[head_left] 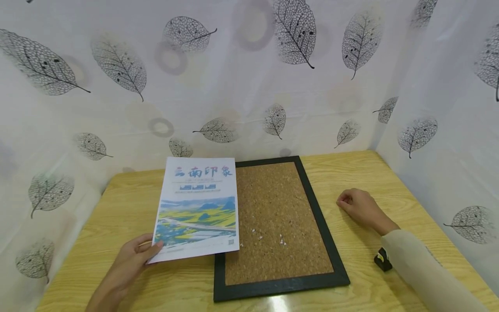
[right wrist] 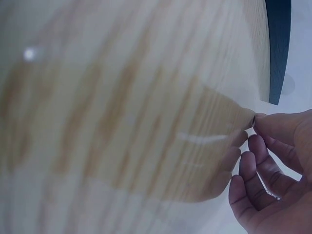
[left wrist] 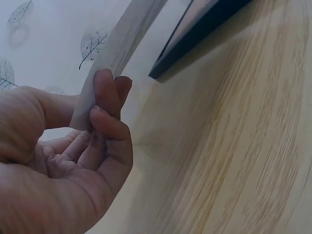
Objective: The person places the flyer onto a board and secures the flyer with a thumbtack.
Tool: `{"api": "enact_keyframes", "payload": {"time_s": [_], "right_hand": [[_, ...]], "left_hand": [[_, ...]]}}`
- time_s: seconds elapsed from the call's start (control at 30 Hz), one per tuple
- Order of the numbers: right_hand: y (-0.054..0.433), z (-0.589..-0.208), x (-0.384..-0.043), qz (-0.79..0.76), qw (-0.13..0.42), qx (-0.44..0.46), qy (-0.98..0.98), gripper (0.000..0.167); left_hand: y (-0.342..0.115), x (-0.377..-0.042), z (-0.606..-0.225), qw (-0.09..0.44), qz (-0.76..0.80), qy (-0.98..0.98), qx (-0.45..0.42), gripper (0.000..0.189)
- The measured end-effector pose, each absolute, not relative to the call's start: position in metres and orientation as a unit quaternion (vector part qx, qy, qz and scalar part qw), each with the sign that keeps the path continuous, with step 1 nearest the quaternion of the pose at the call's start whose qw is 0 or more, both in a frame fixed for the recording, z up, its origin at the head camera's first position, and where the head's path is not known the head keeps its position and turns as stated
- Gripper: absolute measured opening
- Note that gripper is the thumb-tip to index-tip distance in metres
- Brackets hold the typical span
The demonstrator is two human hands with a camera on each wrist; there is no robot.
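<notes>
A printed poster (head_left: 197, 212) with Chinese lettering over a landscape picture overlaps the left part of a black-framed cork board (head_left: 280, 203). My left hand (head_left: 130, 258) pinches the poster's lower left corner, thumb on its printed face. In the left wrist view, the fingers of the left hand (left wrist: 97, 131) bend behind the sheet, seen nearly edge-on. To the right of the board, my right hand (head_left: 360, 209) rests on the table with loosely curled fingers. Up close, the right hand (right wrist: 275, 168) has its thumb tip at the glossy surface, and nothing visible in its grasp.
Several small white bits (head_left: 282, 240) lie on the lower half of the cork. The wooden table (head_left: 121, 203) reaches back to a leaf-patterned curtain (head_left: 234, 86). A small black object (head_left: 383, 260) with a yellow mark is beside my right cuff.
</notes>
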State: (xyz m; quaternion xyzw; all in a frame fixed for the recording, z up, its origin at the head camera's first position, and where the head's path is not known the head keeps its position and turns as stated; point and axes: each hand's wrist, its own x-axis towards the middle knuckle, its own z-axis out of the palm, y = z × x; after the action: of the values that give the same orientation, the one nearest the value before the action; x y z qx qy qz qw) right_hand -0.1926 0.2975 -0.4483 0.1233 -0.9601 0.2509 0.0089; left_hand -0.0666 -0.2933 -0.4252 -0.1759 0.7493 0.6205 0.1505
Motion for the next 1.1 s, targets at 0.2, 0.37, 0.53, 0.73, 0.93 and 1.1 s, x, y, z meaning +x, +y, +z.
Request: {"api": "enact_keyframes", "payload": {"time_s": [0.2,0.37,0.53,0.73,0.93,1.1], "right_hand": [[0.297,-0.447,-0.193,0.252,0.005,0.122,-0.960,0.010],[0.296,-0.447,-0.192,0.251,0.002,0.123,-0.960,0.010],[0.296,-0.447,-0.193,0.251,0.001,0.124,-0.960,0.010],[0.295,-0.447,-0.193,0.253,0.003,0.124,-0.959,0.010],[0.295,-0.448,-0.192,0.250,0.005,0.124,-0.960,0.009],[0.296,-0.448,-0.193,0.253,0.001,0.121,-0.960,0.010]], "left_hand": [[-0.280,-0.072,-0.428,0.152,0.618,0.754,-0.161,0.064],[-0.269,-0.075,-0.430,0.149,0.619,0.756,-0.153,0.061],[-0.258,-0.077,-0.429,0.146,0.619,0.757,-0.149,0.058],[-0.247,-0.082,-0.427,0.145,0.625,0.755,-0.132,0.052],[-0.236,-0.088,-0.426,0.150,0.634,0.750,-0.118,0.050],[-0.226,-0.092,-0.426,0.149,0.638,0.749,-0.101,0.049]]}}
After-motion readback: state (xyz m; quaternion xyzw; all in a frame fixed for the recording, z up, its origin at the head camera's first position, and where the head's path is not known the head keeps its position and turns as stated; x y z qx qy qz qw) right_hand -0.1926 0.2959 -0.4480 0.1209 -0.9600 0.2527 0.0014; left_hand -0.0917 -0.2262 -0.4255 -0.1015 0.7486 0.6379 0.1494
